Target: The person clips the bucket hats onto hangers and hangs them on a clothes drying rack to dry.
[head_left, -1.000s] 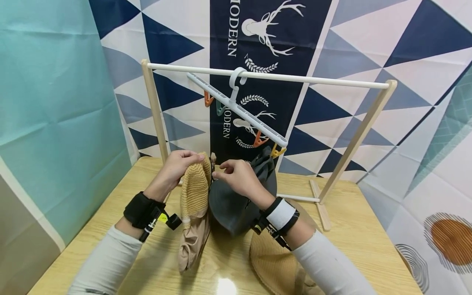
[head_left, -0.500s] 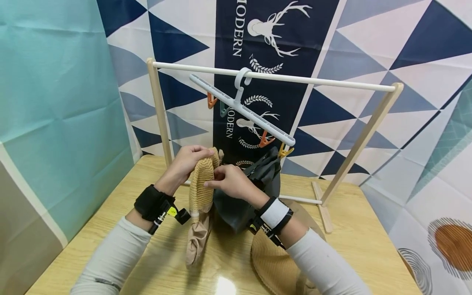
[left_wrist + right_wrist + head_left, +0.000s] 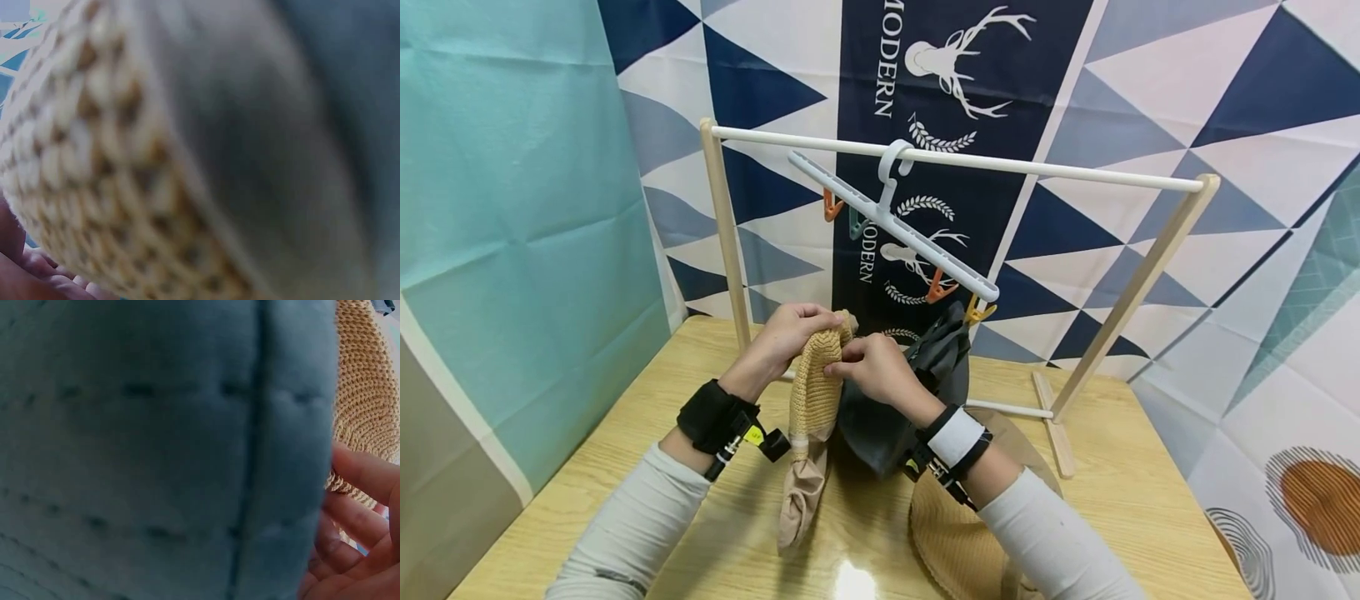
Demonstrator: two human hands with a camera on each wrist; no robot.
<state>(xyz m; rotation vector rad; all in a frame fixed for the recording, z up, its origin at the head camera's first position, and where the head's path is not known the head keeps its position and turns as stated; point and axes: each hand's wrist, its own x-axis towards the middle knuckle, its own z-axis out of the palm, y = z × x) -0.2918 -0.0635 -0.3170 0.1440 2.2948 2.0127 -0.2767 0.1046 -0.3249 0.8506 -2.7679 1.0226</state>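
My left hand pinches the top of a tan woven straw hat, whose beige fabric part hangs down in folds. On the hat's right side, the thumb and fingers of my right hand pinch its edge. Just behind that hand a dark grey hat hangs from a yellow clip on the pale blue hanger. Close, blurred straw weave fills much of the left wrist view. In the right wrist view, dark cloth covers most of the scene, with fingers at its edge.
A white rod on a wooden stand carries the hanger, which is tilted down to the right. Orange clips and a green clip hang from it. Another straw hat lies on the wooden table, partly under my right forearm.
My right hand has moved left from beside the dark hat onto the straw hat's edge. My left hand has shifted slightly right with the hat, and the head view has shifted a little.
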